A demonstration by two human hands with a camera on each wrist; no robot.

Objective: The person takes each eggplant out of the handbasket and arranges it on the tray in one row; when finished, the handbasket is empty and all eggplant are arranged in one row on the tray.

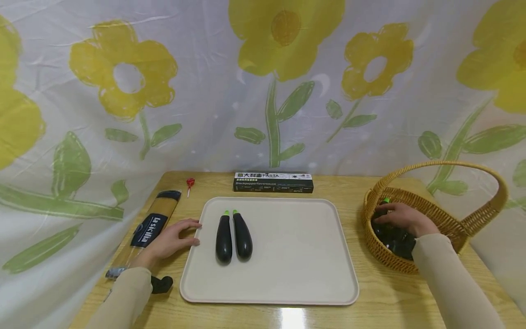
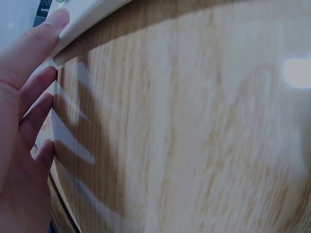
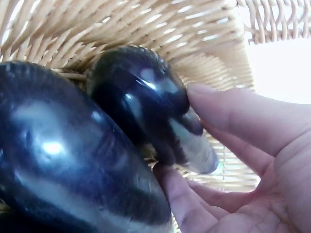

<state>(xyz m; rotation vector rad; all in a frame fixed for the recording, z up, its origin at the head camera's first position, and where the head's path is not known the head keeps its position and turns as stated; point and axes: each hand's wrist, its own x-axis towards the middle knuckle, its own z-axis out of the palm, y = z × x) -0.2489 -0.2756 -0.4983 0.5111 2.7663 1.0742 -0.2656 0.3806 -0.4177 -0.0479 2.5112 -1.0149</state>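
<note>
- The person's right hand (image 1: 407,220) is down inside the wicker basket (image 1: 394,264) on the right, thumb on one flank of a dark eggplant (image 3: 136,87) and fingers on the other, pinching it between them.
- Right beside that one, a bigger-looking dark eggplant (image 3: 63,145) bulges up close to the wrist camera, glossy with reflections; I can't tell how many more lie underneath.
- A green stem end shows at the far left inside the basket, just past the fingertips.
- The basket's tall handle arches over from left to right, above the forearm in its pale sleeve (image 1: 448,274).
- Over on the left, the left hand (image 1: 170,242) has its fingers apart and loosely bent, thumb and fingertips at the left rim of the pale tray (image 1: 296,251), gripping nothing that I can see.
- On the left part of the tray lie two eggplants (image 1: 223,240) (image 1: 243,237), side by side, green stem ends far and close together, fat ends near and a little apart.
- Left of that hand, a pasta packet (image 1: 158,219) lettered "la sicilia" lies aslant.
- Past the packet, toward the far left, there's a red lollipop (image 1: 190,183) on a white stick.
- Behind the tray, a dark box (image 1: 273,182) printed "PASTA" lies lengthwise along the wooden table (image 1: 378,317).
- Beyond it all hangs a white cloth (image 1: 197,91) with big yellow flowers.
</note>
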